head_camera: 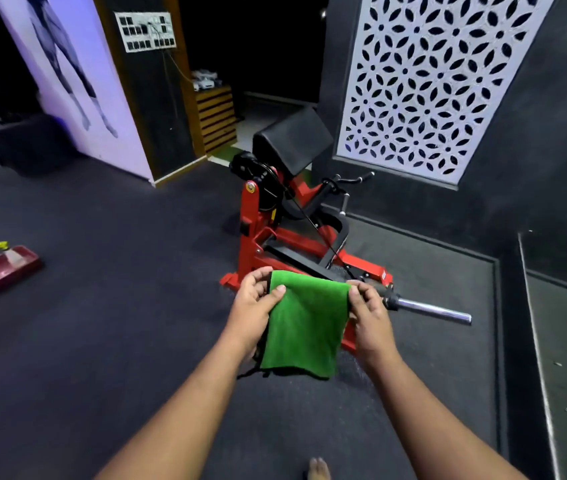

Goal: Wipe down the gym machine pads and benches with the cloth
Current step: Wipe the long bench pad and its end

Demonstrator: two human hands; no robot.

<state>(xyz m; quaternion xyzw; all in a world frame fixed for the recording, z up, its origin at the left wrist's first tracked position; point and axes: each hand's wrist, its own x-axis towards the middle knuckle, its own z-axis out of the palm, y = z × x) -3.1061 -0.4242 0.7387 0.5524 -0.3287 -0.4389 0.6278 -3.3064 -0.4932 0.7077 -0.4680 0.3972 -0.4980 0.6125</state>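
Note:
A green cloth point(306, 327) with a dark edge hangs folded in front of me, held at its top corners. My left hand point(252, 306) pinches the upper left corner with thumb and fingers. My right hand point(370, 313) pinches the upper right corner. Beyond the cloth stands a red-framed curl machine point(257, 216) with a black angled arm pad point(292, 140) at the top and a black seat pad point(299, 259) low down, partly hidden behind the cloth. Both hands are apart from the pads.
A chrome bar sleeve point(431, 310) sticks out to the right at floor level. A red tray point(1, 268) lies on the dark floor at left. A white patterned screen point(431, 81) and dark wall stand right; a raised platform edge point(503, 306) runs along there.

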